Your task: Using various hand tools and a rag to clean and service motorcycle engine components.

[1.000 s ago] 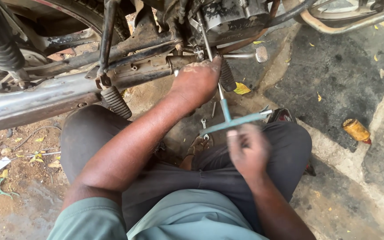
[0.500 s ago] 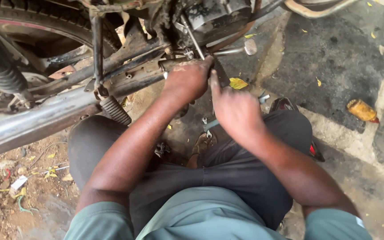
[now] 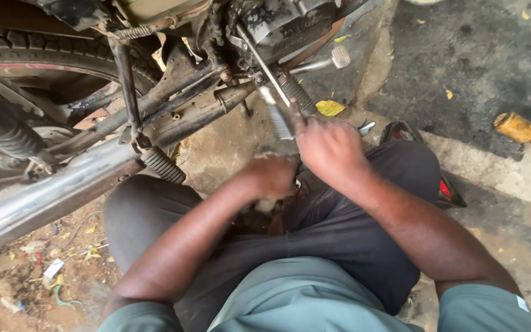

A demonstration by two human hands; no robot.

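Both hands (image 3: 302, 163) grip a tool (image 3: 278, 120) beneath exhaust pipe (image 3: 62, 190) and footpeg (image 3: 162, 165).

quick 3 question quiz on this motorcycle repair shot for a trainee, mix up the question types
1. True or false: both hands are on one metal tool under the engine.
2. Which hand is higher on the tool? A) left hand B) right hand C) they are level
3. Fill in: the long silver tube running along the lower left is the ____ pipe.

Key
1. True. The left hand and the right hand both close round the metal tool, which points up toward the engine.
2. B. The right hand sits above and to the right of the left hand.
3. Exhaust. The exhaust pipe lies below the rear tyre.
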